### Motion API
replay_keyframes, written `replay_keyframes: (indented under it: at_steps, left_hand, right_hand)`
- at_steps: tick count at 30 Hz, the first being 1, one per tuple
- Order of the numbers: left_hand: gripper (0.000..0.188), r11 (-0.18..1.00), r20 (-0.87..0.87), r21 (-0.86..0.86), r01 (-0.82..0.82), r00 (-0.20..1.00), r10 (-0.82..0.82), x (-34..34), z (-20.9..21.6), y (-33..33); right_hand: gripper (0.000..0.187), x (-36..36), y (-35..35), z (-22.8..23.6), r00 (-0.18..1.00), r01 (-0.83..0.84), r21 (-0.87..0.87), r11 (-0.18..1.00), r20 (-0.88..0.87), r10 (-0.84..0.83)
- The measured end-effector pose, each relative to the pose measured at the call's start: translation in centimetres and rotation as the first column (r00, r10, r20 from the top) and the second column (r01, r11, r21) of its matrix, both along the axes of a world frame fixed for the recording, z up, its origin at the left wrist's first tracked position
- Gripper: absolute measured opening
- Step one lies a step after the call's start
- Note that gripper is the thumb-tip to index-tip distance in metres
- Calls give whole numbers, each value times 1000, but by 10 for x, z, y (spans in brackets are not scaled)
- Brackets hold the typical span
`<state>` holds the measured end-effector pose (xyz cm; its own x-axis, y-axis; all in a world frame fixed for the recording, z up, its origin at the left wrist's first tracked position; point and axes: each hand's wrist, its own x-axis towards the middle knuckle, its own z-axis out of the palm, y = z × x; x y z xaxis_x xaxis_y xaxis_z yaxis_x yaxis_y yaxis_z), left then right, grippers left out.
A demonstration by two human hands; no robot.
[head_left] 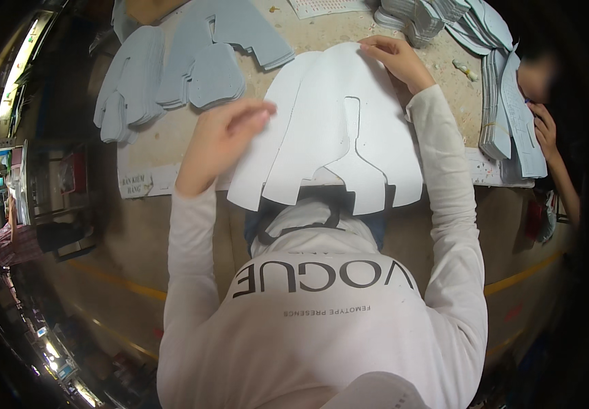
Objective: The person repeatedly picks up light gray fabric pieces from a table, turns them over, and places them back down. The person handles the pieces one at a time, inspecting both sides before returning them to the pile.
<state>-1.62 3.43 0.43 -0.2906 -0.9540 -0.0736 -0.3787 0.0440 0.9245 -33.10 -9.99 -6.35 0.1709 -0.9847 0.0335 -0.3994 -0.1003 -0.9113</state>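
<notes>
Several white cut-out sheets (pixel 318 126) with rounded tops and a narrow slot lie overlapped and fanned at the table's near edge. Their notched lower ends stick out past the edge, above my lap. My right hand (pixel 401 61) is at the top right of the fan, its bent fingers and thumb gripping the upper rim of a sheet. At the left side of the fan is my left hand (pixel 229 133), smeared by motion. Its fingertips come close to the leftmost sheet; whether they touch it is unclear.
Grey cut-out stacks (pixel 216 75) lie on the table (pixel 437 71) at the far left. More grey bundles (pixel 420 17) are at the far right. A small tube-like item (pixel 465 69) lies near them. At the right edge, another person's hand (pixel 545 129) is beside a banded stack (pixel 495 109).
</notes>
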Motion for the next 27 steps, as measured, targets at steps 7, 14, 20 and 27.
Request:
replay_keyframes:
  at_steps: [7,14,20,27]
  left_hand:
    - [43,889,172,-415,-193,943,285,-46,-48,-50]
    - [25,896,366,-422,-134,880,304,-47,8,-52]
    - [29,723,-154,-539,-431,895,419,-32,83,-26]
    - [28,900,-596,-356,-252,803,-11,-27,117,15]
  right_hand:
    - [31,-30,28,14,997,-36,160,986,66,26]
    - [32,-28,31,17,963,-81,139,987,266,42]
    - [26,-20,28,22,993,20,-79,997,121,-10]
    - [23,-1,19,52,976,-120,-106,987,170,137]
